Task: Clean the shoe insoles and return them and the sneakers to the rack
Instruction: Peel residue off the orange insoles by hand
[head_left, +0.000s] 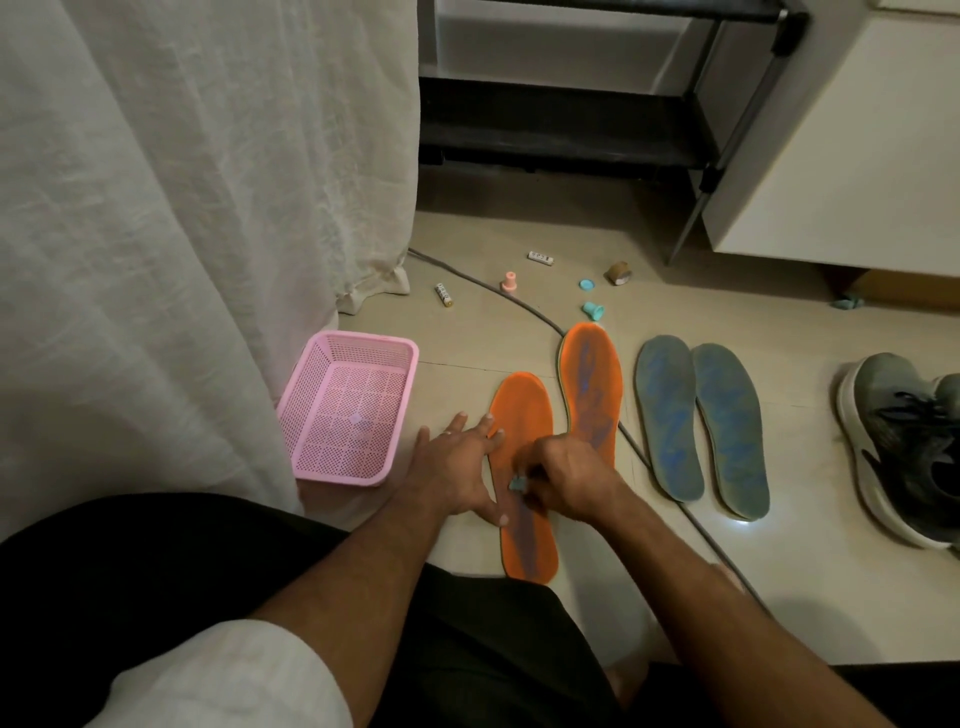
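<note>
L hand (457, 467) flat, fingers spread, pins near orange insole (524, 467) on floor. R hand (566, 480) pinches small teal scrubber (517, 484) on it. Far orange insole (592, 389), grey pair (701, 426), sneakers (909, 447) right, off rack (561, 130). Early stage.

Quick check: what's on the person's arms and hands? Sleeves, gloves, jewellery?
Both forearms are bare, with no sleeves in view and no gloves. The left hand wears a thin ring on one finger. The right hand shows no ring or watch from this angle.
</note>
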